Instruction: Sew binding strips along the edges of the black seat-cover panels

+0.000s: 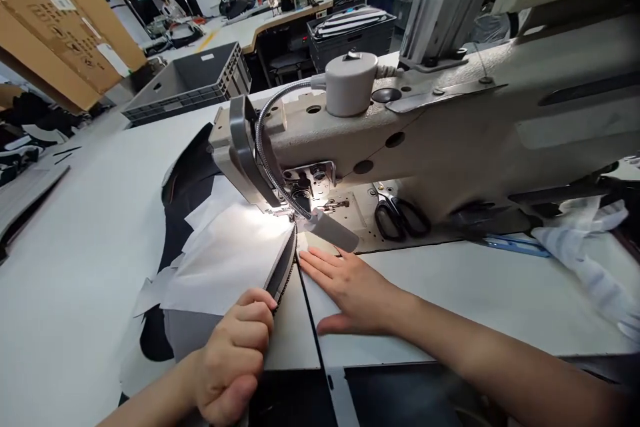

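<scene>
Under the lit head of a sewing machine [303, 197] lies a stack of white and dark fabric pieces [225, 247]. A dark zipper strip [285, 263] runs along their right edge up to the needle area. My left hand [235, 350] is closed, its fingers pinching the near end of that zippered edge. Flat on the white table, my right hand [350, 290] has its fingers stretched toward the machine's plate, just right of the zipper strip, holding nothing. A small lamp [334, 230] on a bendable metal tube hangs above its fingertips.
Black-handled scissors [400, 213] rest on the machine bed under the arm. A blue tool [517, 245] and a crumpled striped cloth [590, 267] lie at right. Behind the machine stand a grey crate [190, 90] and a cardboard box [65, 20].
</scene>
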A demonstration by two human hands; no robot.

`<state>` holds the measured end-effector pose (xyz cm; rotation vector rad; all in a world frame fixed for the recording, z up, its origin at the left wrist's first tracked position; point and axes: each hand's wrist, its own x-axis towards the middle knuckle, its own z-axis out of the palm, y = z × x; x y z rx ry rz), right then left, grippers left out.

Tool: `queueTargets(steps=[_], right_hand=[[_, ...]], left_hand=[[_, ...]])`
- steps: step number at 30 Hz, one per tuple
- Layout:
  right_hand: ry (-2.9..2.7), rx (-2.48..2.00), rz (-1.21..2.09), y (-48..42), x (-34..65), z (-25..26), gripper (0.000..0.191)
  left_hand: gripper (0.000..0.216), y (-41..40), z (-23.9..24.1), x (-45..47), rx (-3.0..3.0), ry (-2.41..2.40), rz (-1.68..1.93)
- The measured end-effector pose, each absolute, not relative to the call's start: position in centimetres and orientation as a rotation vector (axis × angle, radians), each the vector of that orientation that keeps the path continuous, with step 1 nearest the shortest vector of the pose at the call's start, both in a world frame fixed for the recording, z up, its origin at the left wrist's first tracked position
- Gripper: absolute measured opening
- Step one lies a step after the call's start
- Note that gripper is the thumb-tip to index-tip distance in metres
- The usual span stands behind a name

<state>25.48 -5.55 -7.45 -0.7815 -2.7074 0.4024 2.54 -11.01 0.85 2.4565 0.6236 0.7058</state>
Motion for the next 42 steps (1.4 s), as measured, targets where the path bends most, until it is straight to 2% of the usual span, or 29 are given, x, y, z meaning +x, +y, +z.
queueTargets(steps=[2, 6, 13, 18, 21, 22, 25, 28, 36, 42], right_hand=[[-2.669, -0.838, 0.429, -5.3, 24.8, -7.6, 0.094], [-2.594, -0.883, 0.436, -5.2, 24.1, -7.9, 0.087], [-2.523, -0.853, 0.480, -5.2, 24.1, -8.0, 0.082], [-2.506, -0.911, 0.480, -5.1, 23.2, -7.7, 0.076], [-2.519, -0.924, 0.478, -5.2, 22.9, -7.6, 0.069], [-2.513, -0.927, 0.477, -5.3, 22.8, -7.7, 0.068], [-2.477, -0.944, 0.459, -5.6, 22.6, -7.8, 0.066], [-2.452, -0.984, 0.431, -5.9, 22.3, -8.0, 0.065], [-2.455, -1.030, 0.391, -6.2, 21.9, -8.1, 0.068], [-2.468, -1.063, 0.368, -6.3, 21.9, -7.8, 0.064]], left_hand=[[0.038, -11.1, 0.5, 3.1, 2.502, 0.602, 0.659], [0.038, -11.4, 0.0, 3.6, 2.526, 0.599, 0.727], [0.041, -11.3, 0.3, 4.0, 2.563, 0.587, 0.604], [0.034, -10.8, 0.7, 4.7, 2.621, 0.515, 0.473], [0.020, -9.5, 1.4, 4.6, 2.755, 0.775, 0.237], [0.024, -8.8, 1.6, 4.5, 2.802, 0.972, 0.085], [0.053, -6.5, 2.3, 4.4, 2.756, 1.517, -0.525], [0.053, -4.9, 2.7, 5.1, 2.651, 1.584, -0.867], [0.048, -4.5, 1.1, 5.4, 2.534, 1.682, -0.940], [0.045, -3.5, 1.4, 5.3, 2.481, 1.606, -0.968]])
